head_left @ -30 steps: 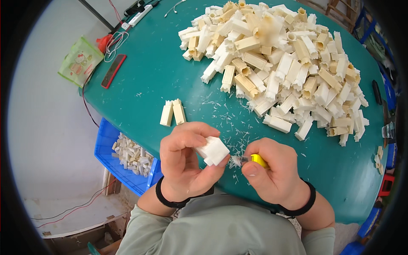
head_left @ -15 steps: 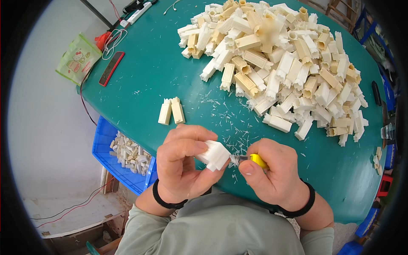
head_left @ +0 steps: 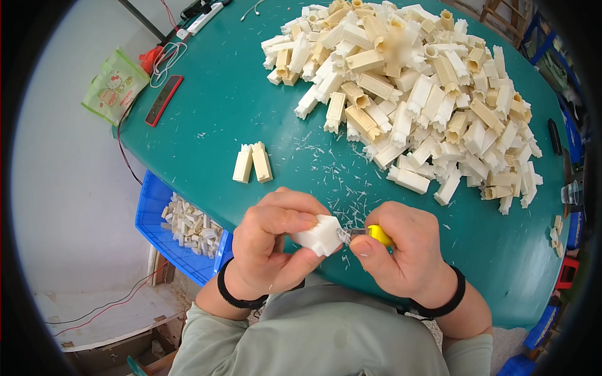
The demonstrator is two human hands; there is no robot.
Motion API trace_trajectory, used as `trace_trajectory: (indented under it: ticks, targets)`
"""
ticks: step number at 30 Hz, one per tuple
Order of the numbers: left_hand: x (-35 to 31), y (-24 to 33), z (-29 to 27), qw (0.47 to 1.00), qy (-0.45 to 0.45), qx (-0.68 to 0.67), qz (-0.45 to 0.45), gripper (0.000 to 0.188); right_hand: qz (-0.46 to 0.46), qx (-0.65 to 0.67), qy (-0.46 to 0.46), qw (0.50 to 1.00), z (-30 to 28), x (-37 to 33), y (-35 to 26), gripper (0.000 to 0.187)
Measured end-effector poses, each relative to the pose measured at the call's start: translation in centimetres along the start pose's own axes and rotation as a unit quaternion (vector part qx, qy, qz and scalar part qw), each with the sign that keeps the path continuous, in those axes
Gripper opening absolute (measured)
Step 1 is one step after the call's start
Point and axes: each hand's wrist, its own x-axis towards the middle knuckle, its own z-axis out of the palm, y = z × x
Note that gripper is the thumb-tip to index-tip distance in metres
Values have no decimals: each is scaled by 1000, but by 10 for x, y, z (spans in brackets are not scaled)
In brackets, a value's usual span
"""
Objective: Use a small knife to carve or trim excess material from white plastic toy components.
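Note:
My left hand (head_left: 276, 241) is closed around a white boxy plastic part (head_left: 318, 235), thumb below it and fingers above. In my right hand (head_left: 404, 250) is a utility knife with a yellow handle (head_left: 380, 235); its short blade points left toward the part's near end. Thin white shavings (head_left: 344, 234) cling around the blade tip, and whether the blade touches the plastic is hard to make out. Beyond my left hand, two similar cream parts (head_left: 252, 163) stand side by side on the green table (head_left: 207, 160).
A big pile of white and cream plastic parts (head_left: 407, 94) covers the far right. Shavings (head_left: 338, 169) are scattered mid-table. A blue bin (head_left: 150, 219) of small pieces sits below the left edge. A red-edged phone (head_left: 164, 100) and a green-trimmed bag (head_left: 116, 88) are at far left.
My left hand has turned the white part so its end faces differently, and its wrist has shifted slightly left. The knife stays nearly in place, close to the part's end.

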Motion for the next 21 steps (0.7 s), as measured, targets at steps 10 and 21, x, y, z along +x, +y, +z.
trace_trajectory:
  ticks: [10, 21]
  targets:
    - [0, 11, 8, 986, -155, -59, 4, 34, 121, 32, 31, 992, -9, 7, 2, 35]
    - [-2, -4, 6, 978, 43, -179, -96, 54, 112, 91, -17, 989, -5, 2, -1, 37]
